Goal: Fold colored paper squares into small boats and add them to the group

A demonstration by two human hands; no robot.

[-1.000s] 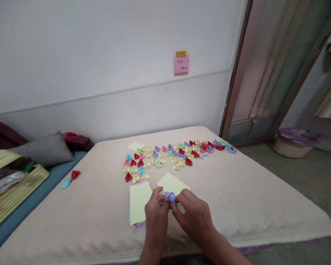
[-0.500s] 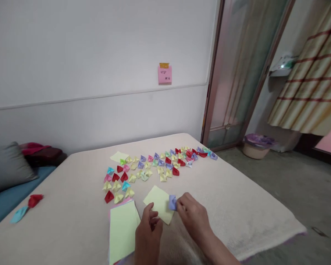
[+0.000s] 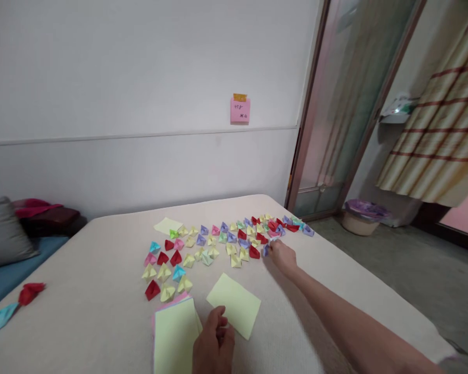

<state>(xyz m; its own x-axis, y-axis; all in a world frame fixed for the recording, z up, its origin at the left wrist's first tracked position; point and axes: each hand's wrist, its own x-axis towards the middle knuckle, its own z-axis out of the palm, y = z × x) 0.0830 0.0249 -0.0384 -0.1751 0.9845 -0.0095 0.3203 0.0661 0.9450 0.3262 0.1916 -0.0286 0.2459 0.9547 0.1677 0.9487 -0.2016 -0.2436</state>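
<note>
My right hand is stretched far out over the bed, fingers pinched on a small folded purple paper piece at the edge of a spread of several folded pieces in yellow, red, purple, pink and blue. My left hand rests near the front with its fingers curled, touching the corner of a loose yellow sheet. A stack of paper sheets with a yellow one on top lies just left of that hand.
The cream bed cover carries a red and a blue folded piece at the left. A grey pillow lies at far left. A pink note sticks on the wall. A basin stands on the floor by the door.
My right hand has carried the purple folded piece from near the yellow sheet out to the spread of folded pieces. My left hand let go of it and stayed near the sheet.
</note>
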